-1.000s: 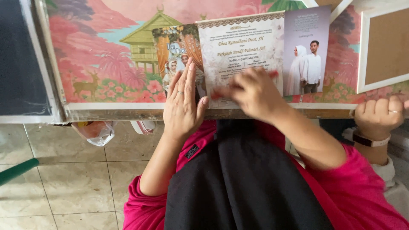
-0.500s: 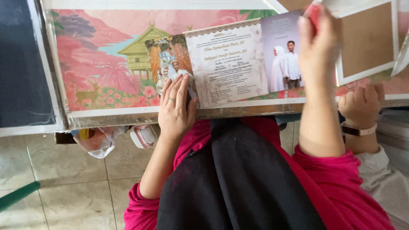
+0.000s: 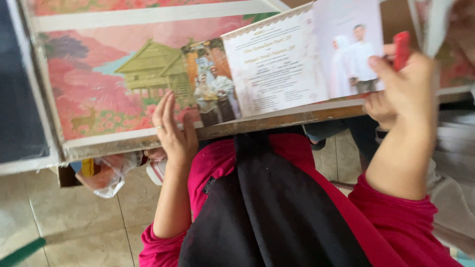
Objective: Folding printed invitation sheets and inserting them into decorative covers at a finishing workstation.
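Wooden-edged table [image 3: 148, 141]: pink illustrated printed card [image 3: 277, 74] being pinned flat-fingered by left hand [image 3: 173, 131], long axis running rightward toward right hand [image 3: 403, 86], being closed on small red object [image 3: 402, 48].

Print workshop, framed table [image 3: 148, 141] under illustrated sheets [image 3: 114, 69], tiled floor [image 3: 74, 222]

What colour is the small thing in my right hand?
Red, pinched in the right hand; head view.

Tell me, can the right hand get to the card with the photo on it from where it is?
Probably yes. The right hand is lifted just in front of the folded card, holding a small red thing, and nothing lies between them. The left hand rests flat on the big pink printed sheet, out of the way.
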